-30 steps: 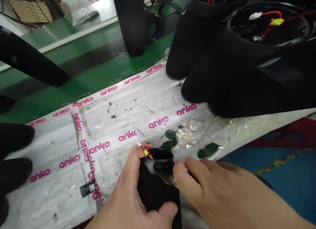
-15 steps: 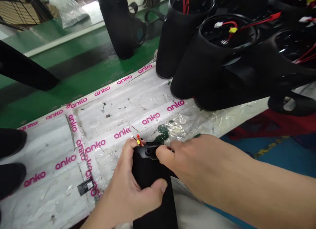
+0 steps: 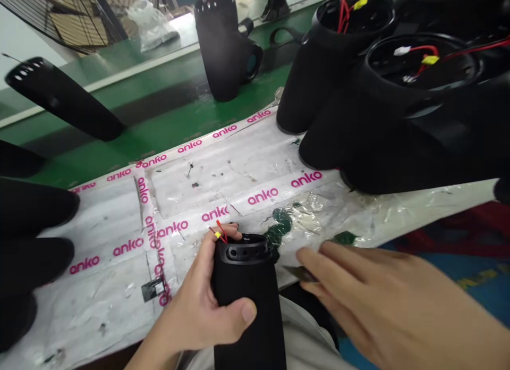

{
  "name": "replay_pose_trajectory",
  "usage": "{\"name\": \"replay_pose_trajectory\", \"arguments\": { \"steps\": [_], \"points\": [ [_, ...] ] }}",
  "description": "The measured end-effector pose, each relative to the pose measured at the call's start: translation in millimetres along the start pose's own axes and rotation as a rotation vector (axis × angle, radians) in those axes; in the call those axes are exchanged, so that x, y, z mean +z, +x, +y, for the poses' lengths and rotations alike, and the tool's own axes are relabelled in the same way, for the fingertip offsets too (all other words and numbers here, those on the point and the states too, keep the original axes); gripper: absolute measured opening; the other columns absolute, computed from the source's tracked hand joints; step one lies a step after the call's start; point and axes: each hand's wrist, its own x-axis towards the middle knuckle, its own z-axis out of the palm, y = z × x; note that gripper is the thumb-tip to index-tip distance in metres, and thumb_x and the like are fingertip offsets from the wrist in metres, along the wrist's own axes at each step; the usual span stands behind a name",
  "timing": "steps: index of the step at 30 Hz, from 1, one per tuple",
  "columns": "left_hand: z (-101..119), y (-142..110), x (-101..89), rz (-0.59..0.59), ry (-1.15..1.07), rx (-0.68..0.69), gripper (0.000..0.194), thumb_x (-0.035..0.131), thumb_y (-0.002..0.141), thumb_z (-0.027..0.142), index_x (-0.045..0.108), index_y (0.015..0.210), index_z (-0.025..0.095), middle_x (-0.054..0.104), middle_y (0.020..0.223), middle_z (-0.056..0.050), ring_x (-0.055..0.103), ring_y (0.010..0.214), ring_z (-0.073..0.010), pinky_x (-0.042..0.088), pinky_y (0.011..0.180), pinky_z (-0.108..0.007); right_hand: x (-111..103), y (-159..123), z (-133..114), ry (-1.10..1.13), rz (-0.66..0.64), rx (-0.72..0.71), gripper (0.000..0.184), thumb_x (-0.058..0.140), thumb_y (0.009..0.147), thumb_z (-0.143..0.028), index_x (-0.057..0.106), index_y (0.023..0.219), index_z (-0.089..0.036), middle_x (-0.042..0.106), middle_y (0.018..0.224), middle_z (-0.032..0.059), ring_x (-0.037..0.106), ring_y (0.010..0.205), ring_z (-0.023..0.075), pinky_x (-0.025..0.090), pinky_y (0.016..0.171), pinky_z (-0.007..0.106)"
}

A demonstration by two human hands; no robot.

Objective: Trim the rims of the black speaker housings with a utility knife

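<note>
Low in the middle of the frame, my left hand (image 3: 199, 311) is clamped round the black housing (image 3: 247, 301), thumb across its front, fingers curled behind the rim beside the red wires (image 3: 220, 233) with their yellow tip. That housing stands upright against my lap, at the near edge of the bench. My right hand (image 3: 366, 301) hovers just beside it, fingers spread flat and loose, gripping nothing; a thin dark sliver (image 3: 302, 273) shows at its fingertips, and I can't tell if it's pinched or just lying there.

Risk, as I read it: those wires sit right under my fingers at the rim, so a squeeze or twist could pinch them or tug the connector. The housing is tall, narrow and matte, and a slack grip could let it slide down.

Further out, the bench cover (image 3: 223, 173) is crinkled clear film, taped with white strips printed in pink. More black cylinders (image 3: 358, 93) crowd the upper right, open tops showing red wiring. A green surface (image 3: 159, 109) lies beyond.
</note>
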Motion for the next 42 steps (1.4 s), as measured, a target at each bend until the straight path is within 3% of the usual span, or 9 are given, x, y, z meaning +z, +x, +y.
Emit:
{"name": "replay_pose_trajectory", "arguments": {
  "steps": [5,13,20,24,27,30,33,38,42],
  "points": [
    [-3,0,1.9,-0.028,-0.055,0.026,0.086,0.085,0.092,0.059,0.037,0.163,0.049,0.058,0.157,0.002,0.06,0.146,-0.0236,0.046,0.122,-0.029,25,22,-19,0.055,0.111,-0.043,0.02,0.038,0.106,-0.013,0.052,0.118,-0.022,0.06,0.075,-0.0041,0.059,0.055,0.0196,0.038,0.052,0.035],
    [-4,-1,2.0,-0.007,-0.09,0.018,0.082,0.088,0.089,0.054,0.046,0.159,0.041,0.06,0.153,-0.003,0.063,0.14,-0.0277,0.048,0.122,-0.034,26,25,-17,0.011,0.09,-0.049,0.036,0.048,0.087,-0.005,0.05,0.119,-0.023,0.068,0.082,-0.0016,0.064,0.061,0.0216,0.04,0.057,0.037],
    [2,0,3.4,-0.026,-0.198,-0.047,0.085,0.091,0.086,0.042,0.045,0.158,0.037,0.059,0.154,-0.007,0.065,0.138,-0.0293,0.05,0.121,-0.039,25,25,-17,0.01,0.078,-0.066,0.041,0.048,0.084,-0.004,0.049,0.122,-0.021,0.072,0.087,0.0007,0.069,0.068,0.0229,0.041,0.059,0.038],
    [8,4,6.0,0.019,-0.211,-0.026,0.07,0.096,0.079,0.036,0.061,0.139,0.036,0.061,0.146,-0.003,0.064,0.136,-0.0283,0.051,0.12,-0.037,24,24,-20,-0.001,0.036,-0.039,0.05,0.049,0.076,-0.004,0.048,0.123,-0.021,0.07,0.086,-0.0014,0.068,0.067,0.022,0.045,0.06,0.037],
    [13,6,8.7,0.024,-0.34,-0.12,0.076,0.104,0.067,0.034,0.063,0.131,0.033,0.067,0.135,-0.004,0.073,0.117,-0.0278,0.062,0.105,-0.038,25,22,-25,-0.024,0.0,-0.002,0.054,0.052,0.076,-0.004,0.048,0.127,-0.021,0.067,0.085,-0.003,0.065,0.063,0.0204,0.046,0.059,0.036],
    [18,8,9.3,-0.012,-0.399,-0.227,0.083,0.102,0.066,0.023,0.059,0.136,0.033,0.073,0.125,-0.005,0.078,0.099,-0.0266,0.068,0.086,-0.037,24,20,-28,-0.036,-0.009,0.021,0.052,0.056,0.077,-0.008,0.049,0.127,-0.022,0.065,0.082,-0.0037,0.062,0.058,0.0194,0.043,0.053,0.035],
    [23,10,7.8,-0.009,-0.374,-0.278,0.084,0.101,0.061,0.019,0.062,0.134,0.031,0.072,0.128,-0.008,0.076,0.103,-0.0305,0.068,0.079,-0.036,21,23,-24,-0.015,-0.033,0.023,0.055,0.06,0.066,-0.009,0.053,0.118,-0.026,0.065,0.078,-0.0043,0.061,0.052,0.0196,0.037,0.049,0.036],
    [23,12,3.9,0.027,-0.277,-0.299,0.08,0.099,0.059,0.023,0.062,0.13,0.031,0.068,0.136,-0.01,0.07,0.121,-0.0386,0.067,0.08,-0.038,11,44,-9,0.128,-0.184,-0.057,0.045,0.065,0.051,-0.006,0.05,0.086,-0.029,0.056,0.06,-0.0072,0.048,0.036,0.0188,0.013,0.047,0.035],
    [16,12,3.2,0.0,-0.181,-0.25,0.083,0.097,0.06,0.024,0.058,0.133,0.031,0.064,0.137,-0.008,0.065,0.126,-0.0371,0.062,0.095,-0.041,1,63,-5,0.147,-0.25,-0.088,0.045,0.068,0.054,-0.001,0.048,0.082,-0.029,0.054,0.056,-0.0087,0.047,0.039,0.0186,0.009,0.049,0.035]
  ]
}}
